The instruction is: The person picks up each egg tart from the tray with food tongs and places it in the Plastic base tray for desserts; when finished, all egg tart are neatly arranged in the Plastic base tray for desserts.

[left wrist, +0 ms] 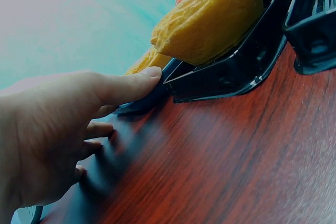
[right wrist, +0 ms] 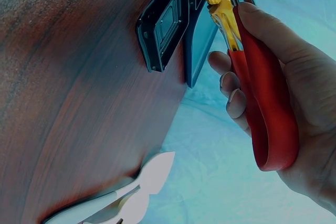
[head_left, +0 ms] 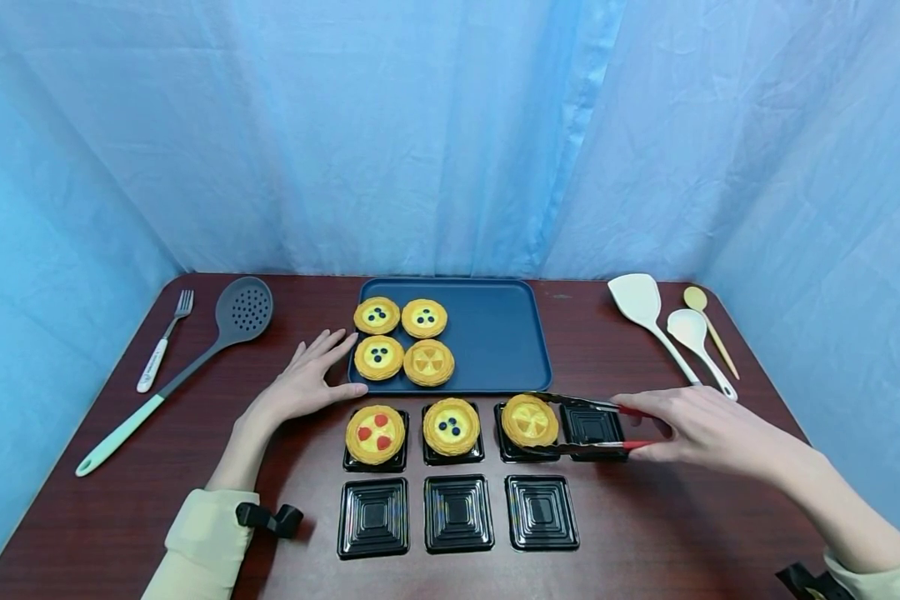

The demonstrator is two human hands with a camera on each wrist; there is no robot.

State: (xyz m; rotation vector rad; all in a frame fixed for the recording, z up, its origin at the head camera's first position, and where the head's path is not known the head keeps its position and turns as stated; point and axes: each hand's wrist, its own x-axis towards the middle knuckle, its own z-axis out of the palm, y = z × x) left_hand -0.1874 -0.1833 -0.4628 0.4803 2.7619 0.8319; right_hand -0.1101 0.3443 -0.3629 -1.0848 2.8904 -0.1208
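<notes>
My right hand (head_left: 701, 425) grips red-handled tongs (right wrist: 273, 108). Their two arms lie on either side of a tart with yellow wedge pieces (head_left: 529, 421), which sits over a black square box (head_left: 507, 450). To its left, a tart with blue berries (head_left: 452, 427) and one with red pieces (head_left: 375, 434) rest in similar boxes. My left hand (head_left: 306, 383) has its fingers spread at the left edge of the blue tray (head_left: 495, 333), thumb by the near corner. On that tray's left half are several tarts, three with blue berries and one with yellow wedges (head_left: 429, 363).
A bare black box (head_left: 592, 425) lies under the tongs, and three more (head_left: 457, 513) form a front row. Left are a fork (head_left: 163, 342) and a slotted skimmer (head_left: 244, 310). At right lie a white turner (head_left: 636, 298), a white ladle (head_left: 688, 328) and a wooden spoon (head_left: 695, 298).
</notes>
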